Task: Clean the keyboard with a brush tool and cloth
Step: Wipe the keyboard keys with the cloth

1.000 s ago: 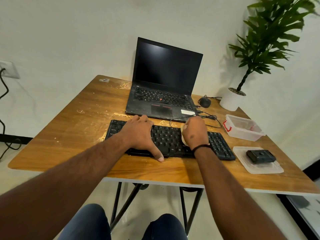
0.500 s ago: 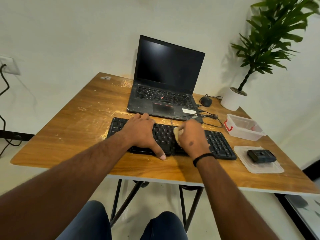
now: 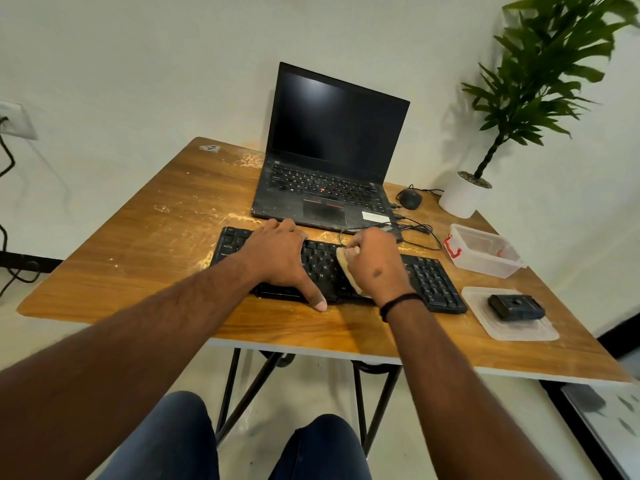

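A black keyboard (image 3: 429,278) lies on the wooden table (image 3: 145,251) in front of an open laptop. My left hand (image 3: 280,258) rests flat on the keyboard's left half, fingers spread, thumb reaching the front edge. My right hand (image 3: 374,261) is closed around a pale cream cloth (image 3: 344,263) and presses it onto the keys near the middle. Most of the cloth is hidden under that hand. I see no brush for certain; a small black tool (image 3: 516,306) sits on a clear lid at the right.
The black laptop (image 3: 329,181) stands open behind the keyboard. A mouse (image 3: 410,198) and cables lie to its right. A clear plastic box (image 3: 485,251) with a red clip and a white plant pot (image 3: 462,199) stand at the right. Pale dust marks the table.
My right hand with the cloth has slid left along the keys, from the right of centre to the middle. My left hand has stayed on the left half.
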Action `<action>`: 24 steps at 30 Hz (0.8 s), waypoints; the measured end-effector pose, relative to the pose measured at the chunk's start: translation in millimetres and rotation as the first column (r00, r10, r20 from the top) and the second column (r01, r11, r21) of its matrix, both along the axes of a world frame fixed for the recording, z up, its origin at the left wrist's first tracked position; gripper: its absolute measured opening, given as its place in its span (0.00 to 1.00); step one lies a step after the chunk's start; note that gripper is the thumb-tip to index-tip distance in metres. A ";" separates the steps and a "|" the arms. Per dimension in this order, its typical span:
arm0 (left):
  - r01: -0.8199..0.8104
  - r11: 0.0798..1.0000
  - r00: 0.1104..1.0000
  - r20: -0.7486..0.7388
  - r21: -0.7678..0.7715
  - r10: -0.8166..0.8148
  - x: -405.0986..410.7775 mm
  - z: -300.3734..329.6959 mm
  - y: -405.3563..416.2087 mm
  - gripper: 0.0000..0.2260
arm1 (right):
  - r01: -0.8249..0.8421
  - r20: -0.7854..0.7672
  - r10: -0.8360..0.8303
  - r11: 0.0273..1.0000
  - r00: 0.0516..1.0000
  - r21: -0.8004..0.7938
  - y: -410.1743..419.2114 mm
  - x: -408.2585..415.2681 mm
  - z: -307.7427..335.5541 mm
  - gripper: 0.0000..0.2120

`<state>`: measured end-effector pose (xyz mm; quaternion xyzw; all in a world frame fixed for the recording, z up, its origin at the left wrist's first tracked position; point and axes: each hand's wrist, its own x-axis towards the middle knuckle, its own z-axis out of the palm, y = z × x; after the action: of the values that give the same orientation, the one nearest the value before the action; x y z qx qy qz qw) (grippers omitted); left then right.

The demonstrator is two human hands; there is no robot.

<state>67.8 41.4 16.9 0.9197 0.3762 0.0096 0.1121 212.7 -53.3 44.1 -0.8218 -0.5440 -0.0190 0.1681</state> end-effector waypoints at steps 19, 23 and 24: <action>-0.003 1.000 1.000 0.008 0.002 0.003 -1.3 -1.0 2.6 0.65 | -0.100 0.138 0.125 0.979 0.983 -0.175 -33.5 -12.8 -24.7 0.07; 0.003 1.000 1.000 0.003 -0.002 -0.003 -1.7 -0.5 0.4 0.65 | -0.065 0.019 0.070 0.978 0.997 -0.196 -41.4 10.2 -12.0 0.06; 0.002 1.000 1.000 0.004 -0.006 -0.002 -1.7 0.1 0.7 0.65 | -0.043 0.011 0.045 0.987 0.999 -0.152 -40.2 15.1 -7.8 0.07</action>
<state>66.1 42.1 16.9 0.9196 0.3752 0.0103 0.1159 227.8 -93.6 36.3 -0.8199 -0.5630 0.0204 0.1015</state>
